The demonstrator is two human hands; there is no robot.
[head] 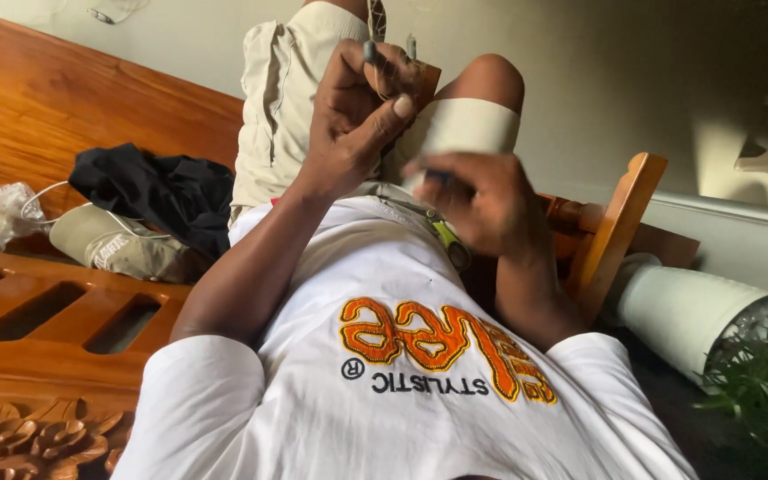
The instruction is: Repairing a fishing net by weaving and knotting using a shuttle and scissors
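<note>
Pens (390, 55), thin and grey-tipped, bunched in left hand (357, 116)

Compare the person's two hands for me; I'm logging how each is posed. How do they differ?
The left hand is raised, sharp, and closed around thin dark sticks; the right hand sits lower, nearer the waist, motion-blurred, and what it holds is unclear. Both are bare and hover above the person's lap.

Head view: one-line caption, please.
Seated person's left hand pinches small dark pieces; blurred right hand hovers over lap beside wooden bench.
</note>
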